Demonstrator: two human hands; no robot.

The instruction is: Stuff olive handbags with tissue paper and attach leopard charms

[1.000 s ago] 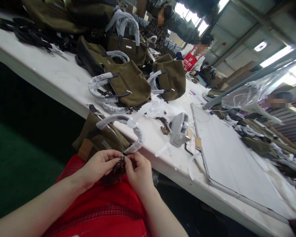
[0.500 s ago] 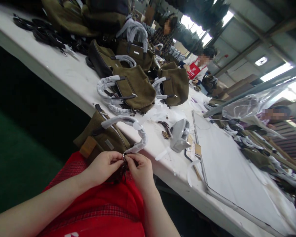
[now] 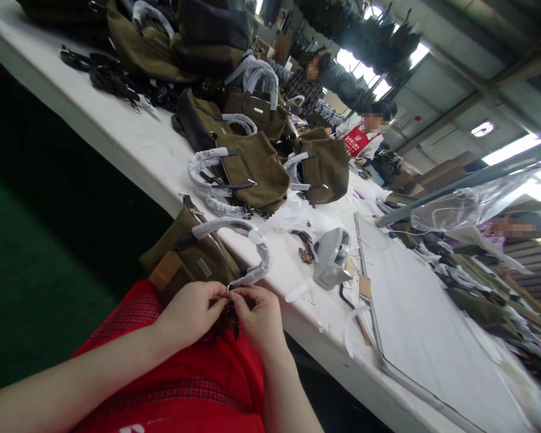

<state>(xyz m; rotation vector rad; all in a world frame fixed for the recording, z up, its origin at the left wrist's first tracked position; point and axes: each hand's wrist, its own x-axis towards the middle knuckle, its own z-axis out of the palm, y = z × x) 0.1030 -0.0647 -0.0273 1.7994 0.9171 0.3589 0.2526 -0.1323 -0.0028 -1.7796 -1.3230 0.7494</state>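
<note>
An olive-green handbag leans at the table's edge against the red apron. Its handle is wrapped in white plastic and arches up toward the table. At the handle's lower end, the fingertips of my left hand and my right hand meet, both closed in a pinch on a small metal ring. Below the ring hangs a dark charm, whose shape the fingers partly hide. A tan block is at the bag's left side.
More olive handbags stand farther up the white table. Black straps lie at the far left. A grey tape dispenser sits right of the bag, beside a chain. Co-workers are at the far side.
The view has shifted slightly, so the table and bags appear lower and farther right. Both hands keep their pinch at the ring, with only slight finger movement.
</note>
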